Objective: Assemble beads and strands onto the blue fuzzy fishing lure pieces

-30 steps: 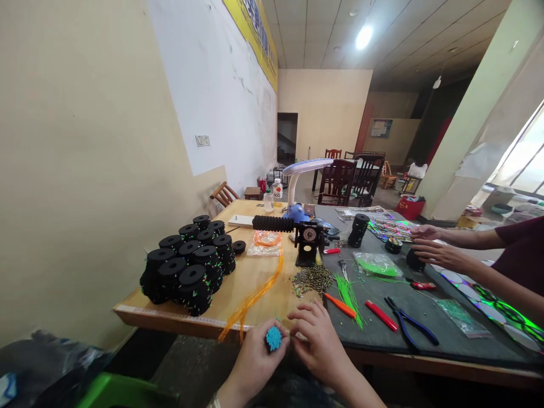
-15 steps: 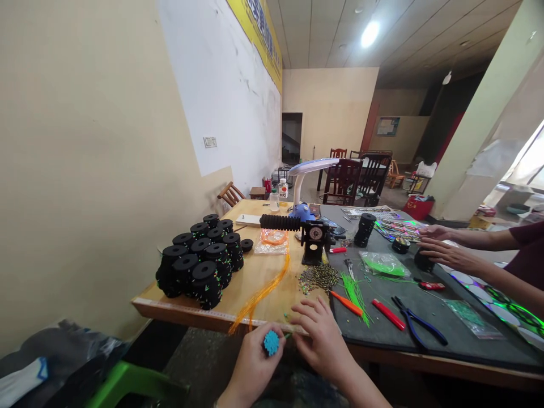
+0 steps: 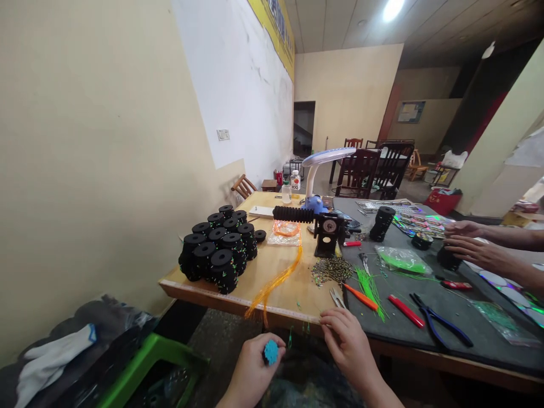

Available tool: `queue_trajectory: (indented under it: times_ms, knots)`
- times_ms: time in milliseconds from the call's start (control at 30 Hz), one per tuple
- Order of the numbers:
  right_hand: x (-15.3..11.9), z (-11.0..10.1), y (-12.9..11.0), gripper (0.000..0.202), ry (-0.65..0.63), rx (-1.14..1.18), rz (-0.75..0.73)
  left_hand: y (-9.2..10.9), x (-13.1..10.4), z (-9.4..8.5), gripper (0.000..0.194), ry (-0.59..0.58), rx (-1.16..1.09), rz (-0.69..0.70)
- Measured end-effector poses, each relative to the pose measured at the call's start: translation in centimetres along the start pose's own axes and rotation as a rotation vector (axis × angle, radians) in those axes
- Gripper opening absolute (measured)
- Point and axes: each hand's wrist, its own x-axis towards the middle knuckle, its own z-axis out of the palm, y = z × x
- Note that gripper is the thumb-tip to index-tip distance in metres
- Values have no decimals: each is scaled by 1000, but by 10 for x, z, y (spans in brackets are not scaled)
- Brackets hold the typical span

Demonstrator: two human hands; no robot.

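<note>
My left hand [image 3: 250, 371] is closed around a short dark roll [image 3: 271, 352] with a bumpy bright blue end facing up, just in front of the table edge. A small green piece [image 3: 290, 338] hangs between my hands; any thread on it is too fine to follow. My right hand [image 3: 349, 345] is at the table's front edge, fingertips drawn together; whatever they pinch is too small to name. Close by lie small scissors [image 3: 338, 298], an orange tapered tool [image 3: 361, 297] and a pile of small metallic pieces [image 3: 331, 270]. Orange strands [image 3: 278, 280] trail toward the edge.
Black foam spools [image 3: 221, 258] cluster at left. A black winding device [image 3: 326, 233] and lamp [image 3: 314, 204] stand behind. Green strands [image 3: 369, 289], a red tool [image 3: 406, 311] and pliers [image 3: 440, 323] lie on the grey mat. Another person's hands [image 3: 467, 246] work at right.
My view has shifted, moving the table scene rightward in the picture. My right hand has moved right, away from my left hand, uncovering the scissors. The left hand keeps the blue-ended roll.
</note>
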Motion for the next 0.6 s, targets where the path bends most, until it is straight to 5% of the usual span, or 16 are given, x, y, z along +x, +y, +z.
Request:
queue_trajectory:
  times_ms: [167, 333, 600]
  knots:
    - [1, 6, -4, 17, -32, 52, -11, -6, -3, 3, 12, 1, 19, 16]
    - [1, 16, -10, 17, -98, 31, -25, -15, 9, -5, 13, 226, 71, 85]
    - [33, 61, -28, 7, -175, -190, -44, -19, 33, 1, 8, 313, 278, -2]
